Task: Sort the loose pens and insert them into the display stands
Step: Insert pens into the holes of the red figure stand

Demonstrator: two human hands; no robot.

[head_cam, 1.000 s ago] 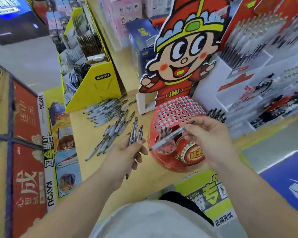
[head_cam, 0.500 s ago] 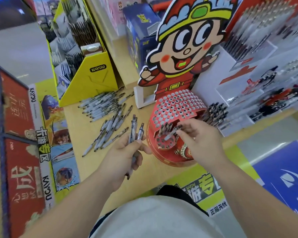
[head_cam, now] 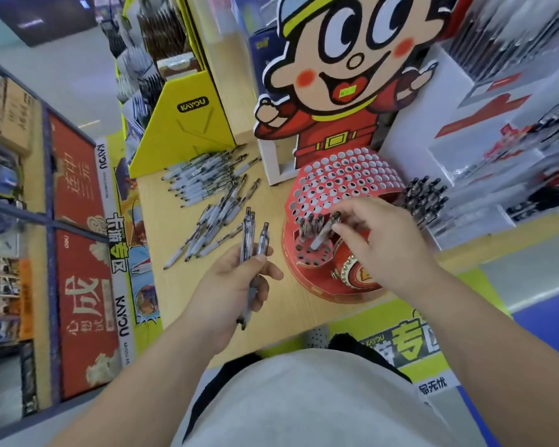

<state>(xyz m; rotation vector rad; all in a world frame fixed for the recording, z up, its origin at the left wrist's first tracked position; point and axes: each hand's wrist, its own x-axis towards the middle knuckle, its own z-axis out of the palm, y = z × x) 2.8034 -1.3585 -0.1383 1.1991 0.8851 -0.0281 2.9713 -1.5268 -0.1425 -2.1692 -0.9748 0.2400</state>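
Right grip [head_cam: 384, 243] on pen [head_cam: 321, 235] at stand [head_cam: 336, 182]

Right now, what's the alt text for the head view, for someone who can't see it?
The right hand pinches a tilted pen at the front holes of the red stand. The left hand grips a bunch of pens; loose pens lie on the table behind.

Red across the pen display stand [head_cam: 346, 185], dotted with rows of white-ringed holes. Red suit, yellow belt and collar on the cartoon cutout [head_cam: 339, 130], orange blush on the cheeks. White-and-clear barrels, black tips among the loose pens [head_cam: 204, 179]. Pale wood grain on the table [head_cam: 304, 311]. Bright yellow on the cardboard display box [head_cam: 188, 133], black logo patch.
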